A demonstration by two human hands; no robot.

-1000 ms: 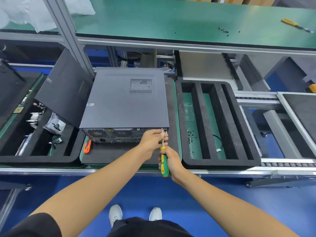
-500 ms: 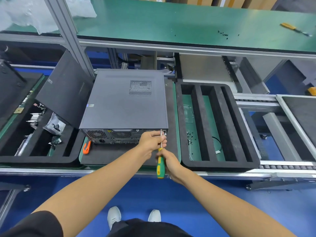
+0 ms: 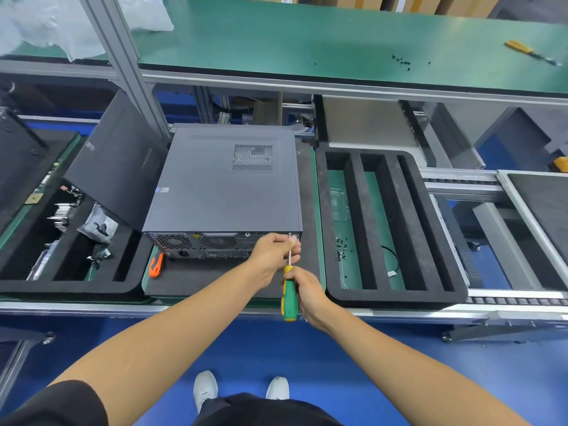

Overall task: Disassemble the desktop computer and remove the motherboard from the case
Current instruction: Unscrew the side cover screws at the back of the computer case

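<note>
The fingers [image 3: 293,241] of the left hand [image 3: 273,256] are curled round the thin metal shaft of the screwdriver [image 3: 289,290], pinching it just below its tip, at the centre of the frame. The right hand [image 3: 307,293] sits lower, its fingers wrapped round the green and yellow handle, the butt of which sticks out toward the bottom of the frame. The screwdriver's long axis runs almost straight up the picture, tip uppermost, meeting the upper right corner of the rear panel of the computer case [image 3: 224,186]. Both forearms reach in from the lower corners and converge there, the left from lower left, the right from lower right.

The case lies flat on a dark foam mat [image 3: 215,278] on the tabletop [image 3: 319,210], its long axis running up the frame, the rear panel with fan grilles and ports facing the person, a vent grille on its top face. An orange tool [image 3: 156,265] lies on the mat just left of the rear panel. A black panel [image 3: 116,173] leans against the case's left side. To the right lies a black foam tray [image 3: 384,229] with long slots; small dark screws [image 3: 341,247] lie in its leftmost slot.
</note>
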